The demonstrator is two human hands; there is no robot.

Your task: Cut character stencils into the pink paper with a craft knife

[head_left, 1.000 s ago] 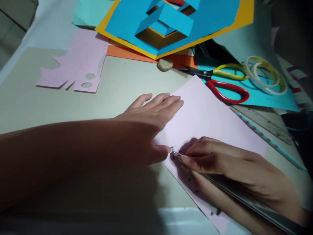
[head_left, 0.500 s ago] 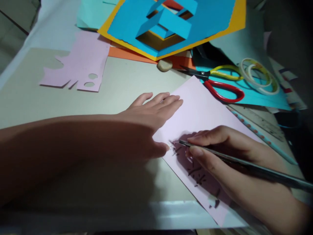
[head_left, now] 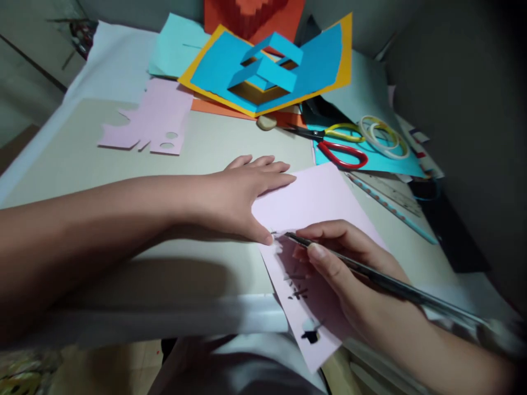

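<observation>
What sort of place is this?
Probably a small papercraft work area; whether at home or in a classroom I can't tell. Clues: the scissors, the blue-and-yellow pop-up card and the pink sheet with cut-out holes.

Scissors bhd paper — stone L, tape R

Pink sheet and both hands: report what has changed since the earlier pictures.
The pink sheet has turned clockwise and slid toward the person, relative to the scissors. The view now takes in more of the red card at the back. The left hand stays spread at the sheet's edge; the right hand keeps hold of the slim tool.
</observation>
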